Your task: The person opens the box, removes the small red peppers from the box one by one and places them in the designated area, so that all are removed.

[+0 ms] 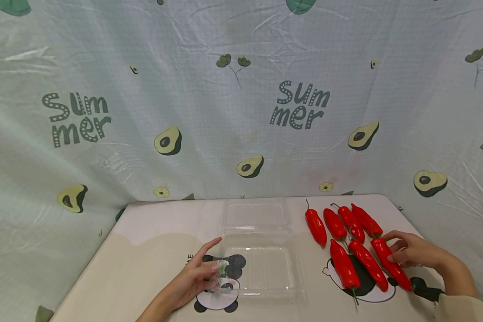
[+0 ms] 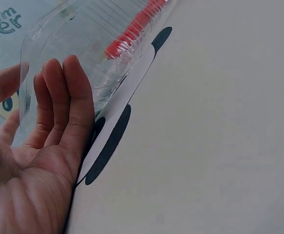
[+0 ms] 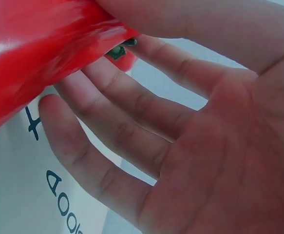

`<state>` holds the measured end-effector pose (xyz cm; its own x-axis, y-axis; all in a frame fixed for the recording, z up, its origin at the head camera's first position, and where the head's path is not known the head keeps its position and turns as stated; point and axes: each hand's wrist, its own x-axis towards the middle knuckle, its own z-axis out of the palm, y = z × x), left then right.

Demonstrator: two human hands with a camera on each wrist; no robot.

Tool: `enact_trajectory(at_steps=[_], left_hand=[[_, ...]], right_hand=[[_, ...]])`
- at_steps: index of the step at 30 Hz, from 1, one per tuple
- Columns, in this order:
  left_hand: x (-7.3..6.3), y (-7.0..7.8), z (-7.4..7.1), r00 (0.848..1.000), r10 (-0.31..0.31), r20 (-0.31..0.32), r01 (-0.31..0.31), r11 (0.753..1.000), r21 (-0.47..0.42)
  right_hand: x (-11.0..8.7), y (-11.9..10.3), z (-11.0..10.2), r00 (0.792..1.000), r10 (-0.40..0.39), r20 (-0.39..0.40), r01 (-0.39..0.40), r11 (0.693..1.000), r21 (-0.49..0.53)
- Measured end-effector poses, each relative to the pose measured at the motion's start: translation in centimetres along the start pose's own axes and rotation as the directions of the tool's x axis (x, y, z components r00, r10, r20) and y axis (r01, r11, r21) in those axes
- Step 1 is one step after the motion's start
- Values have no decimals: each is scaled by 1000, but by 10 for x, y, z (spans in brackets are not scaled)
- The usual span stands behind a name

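A clear plastic clamshell box lies with its lid folded back. My left hand holds its left side, the thumb at the rim and three bent fingers along the outer wall; the index finger points away over the table. In the left wrist view the box's rim runs between thumb and fingers. My right hand grips the rightmost glossy red pepper near its stem end, thumb on one side and fingers on the other. That pepper fills the upper left of the right wrist view.
Several more red peppers lie close together on the right, among them one at the front, one beside the gripped pepper and one at the far left of the group. A printed cloth hangs behind the table.
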<state>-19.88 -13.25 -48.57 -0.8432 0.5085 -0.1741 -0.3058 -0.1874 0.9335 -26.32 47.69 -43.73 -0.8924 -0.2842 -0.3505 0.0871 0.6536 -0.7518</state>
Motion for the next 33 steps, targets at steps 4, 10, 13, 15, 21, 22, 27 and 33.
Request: enact_trajectory(at_steps=[4,10,13,15,21,22,27,33], left_hand=[[0,0,0,1000,3,0,-3,1000,1],[-1,0,0,1000,5,6,-5,1000,2],[-1,0,0,1000,8,6,-8,1000,3],[-1,0,0,1000,8,5,-8,1000,1],[-1,0,0,1000,16,12,-16,1000,0],[-1,0,0,1000,16,13,-16,1000,-1],[-1,0,-1,1000,11,15,-11,1000,-10],[0,0,-2,1000,5,14,-5,1000,-11]], right_hand=[[-1,1,1,1000,0,17,0,1000,2],[-1,-2,4,1000,16,10,-16,1000,-8],[-1,-4,5,1000,23,18,-23,1000,-2],[-1,-5,6,999,31,15,-31,1000,3],[1,-6,6,999,49,2,-49,999,-1],[1,-6,6,999,51,2,-51,999,-2],[3,-6,7,998,67,-4,-67,998,-5],[4,-7,6,997,72,-14,-72,997,-19]])
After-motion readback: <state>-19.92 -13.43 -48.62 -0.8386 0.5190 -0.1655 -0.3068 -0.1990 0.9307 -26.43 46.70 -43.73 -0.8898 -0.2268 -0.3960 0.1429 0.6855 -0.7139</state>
